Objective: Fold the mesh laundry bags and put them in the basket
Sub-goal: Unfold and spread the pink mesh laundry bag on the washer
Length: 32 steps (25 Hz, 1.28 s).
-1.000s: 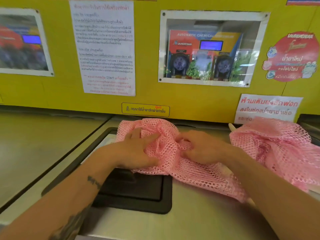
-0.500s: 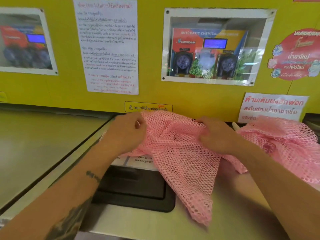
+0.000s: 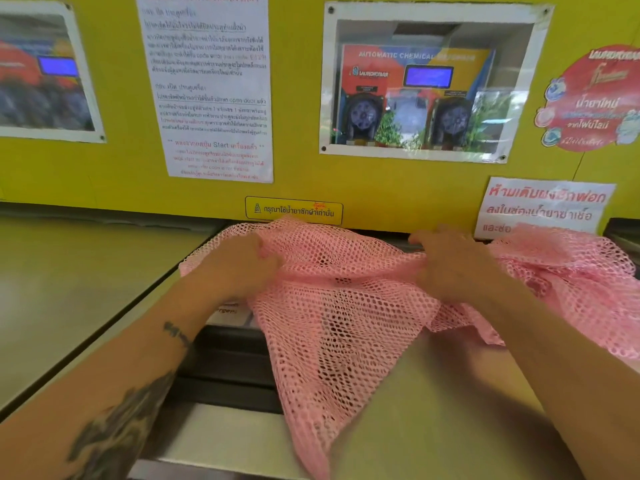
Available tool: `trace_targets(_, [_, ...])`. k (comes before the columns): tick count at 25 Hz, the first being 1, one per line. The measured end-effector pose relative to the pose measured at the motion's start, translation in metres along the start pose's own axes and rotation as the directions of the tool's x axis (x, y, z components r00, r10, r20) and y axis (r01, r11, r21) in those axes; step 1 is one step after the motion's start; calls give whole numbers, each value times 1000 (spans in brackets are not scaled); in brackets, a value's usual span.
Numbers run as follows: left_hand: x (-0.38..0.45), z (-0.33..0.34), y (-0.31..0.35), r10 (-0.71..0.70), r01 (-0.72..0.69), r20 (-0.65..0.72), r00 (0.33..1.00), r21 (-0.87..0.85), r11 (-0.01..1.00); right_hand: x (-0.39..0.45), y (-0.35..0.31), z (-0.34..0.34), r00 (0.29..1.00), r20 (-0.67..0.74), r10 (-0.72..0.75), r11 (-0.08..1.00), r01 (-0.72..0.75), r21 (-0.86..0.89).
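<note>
A pink mesh laundry bag (image 3: 343, 323) hangs stretched between my two hands above the steel top of a washing machine. My left hand (image 3: 239, 271) grips its upper left edge, and my right hand (image 3: 453, 268) grips its upper right edge. The bag's lower end drapes down towards the front edge. More pink mesh (image 3: 571, 271) lies bunched at the right, behind my right forearm; I cannot tell whether it is a separate bag. No basket is in view.
A black detergent drawer (image 3: 225, 368) is set into the steel top (image 3: 433, 410) under the bag. A yellow wall (image 3: 294, 188) with printed notices and a windowed dispenser panel (image 3: 426, 88) stands right behind. Another steel surface (image 3: 69, 282) lies to the left.
The bag was bunched flat under both hands on the machine top. Both hands took its top edge, lifted it and pulled apart, so it now hangs spread open and longer.
</note>
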State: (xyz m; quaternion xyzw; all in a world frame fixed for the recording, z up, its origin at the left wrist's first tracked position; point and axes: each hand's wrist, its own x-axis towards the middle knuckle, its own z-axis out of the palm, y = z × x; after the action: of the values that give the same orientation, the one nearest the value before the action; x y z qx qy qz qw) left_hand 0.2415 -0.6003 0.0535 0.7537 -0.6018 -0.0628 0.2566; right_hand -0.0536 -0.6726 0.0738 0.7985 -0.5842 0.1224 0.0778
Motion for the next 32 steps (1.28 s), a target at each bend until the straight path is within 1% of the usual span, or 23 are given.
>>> trace_targets(2, [-2, 7, 4, 22, -49, 122, 992, 219, 975, -6, -15, -5, 989, 42, -142, 970, 131, 207])
trace_targets(3, [-5, 10, 6, 36, -91, 214, 976, 250, 964, -12, -24, -8, 969, 105, -224, 935, 184, 302])
trace_targets(6, [-5, 5, 4, 114, -128, 359, 926, 18, 992, -30, -46, -16, 831, 322, -454, 886, 384, 261])
trace_targets(7, [-3, 3, 2, 141, -137, 339, 930, -36, 990, -35, -49, -21, 779, 361, -512, 849, 397, 348])
trace_targets(9, [4, 0, -2, 178, -173, 206, 962, -40, 984, -39, -51, -35, 715, 382, -585, 670, 161, 724])
trace_targets(10, [6, -1, -3, 201, -197, 148, 968, -44, 979, -37, -50, -36, 741, 347, -575, 575, 63, 816])
trace_targets(11, [7, -1, -3, 229, -224, 115, 967, -53, 973, -35, -49, -33, 811, 276, -516, 548, 65, 834])
trace_targets(12, [7, 0, -2, 253, -248, 101, 962, -61, 967, -31, -46, -29, 889, 171, -424, 636, 158, 755])
trace_targets(14, [5, 3, 1, 275, -272, 91, 957, -48, 961, -24, -43, -13, 952, 24, -306, 828, 254, 499])
trace_targets(17, [-1, -1, 12, 244, -252, -104, 964, -68, 965, -21, -39, -1, 954, 145, -262, 865, 166, 473])
trace_targets(19, [-9, -4, 24, 275, -328, -318, 907, -126, 936, -23, -43, 2, 928, 191, -321, 826, 175, 535])
trace_targets(21, [-19, 1, 37, 342, -429, -376, 861, -177, 886, -25, -52, 7, 911, 162, -379, 807, 239, 540])
trace_targets(22, [-24, 5, 42, 379, -452, -307, 873, -216, 866, -26, -56, 10, 912, 138, -386, 818, 269, 508])
trace_targets(23, [-27, 11, 46, 412, -442, -167, 896, -240, 864, -26, -58, 12, 915, 119, -385, 829, 286, 480])
trace_targets(24, [-29, 16, 49, 415, -405, 15, 910, -185, 895, -24, -56, 12, 920, 104, -377, 842, 294, 452])
trace_targets(25, [-28, 21, 47, 389, -388, 163, 906, -42, 921, -22, -53, 10, 935, 70, -348, 852, 284, 440])
trace_targets(26, [-24, 23, 43, 348, -375, 229, 909, 82, 924, -20, -47, 6, 960, 6, -282, 848, 246, 470])
trace_targets(27, [-19, 22, 39, 341, -368, 197, 919, 119, 922, -17, -41, 0, 979, -67, -194, 799, 197, 569])
trace_targets(28, [-15, 17, 35, 347, -358, 125, 929, 76, 931, -14, -35, -7, 988, -102, -112, 660, 151, 736])
trace_targets(29, [-12, 14, 30, 344, -346, 59, 937, 12, 938, -13, -31, -14, 994, -89, -63, 429, 108, 897])
trace_targets(30, [-10, 10, 26, 341, -341, 4, 940, -16, 940, -11, -29, -18, 998, -55, -38, 230, 63, 971])
trace_targets(31, [-8, 6, 23, 333, -334, -60, 941, -19, 942, -10, -28, -19, 999, -41, -32, 167, 46, 985])
trace_targets(32, [-7, 3, 19, 311, -317, -117, 943, -36, 948, -10, -27, -15, 998, -49, -34, 271, 56, 961])
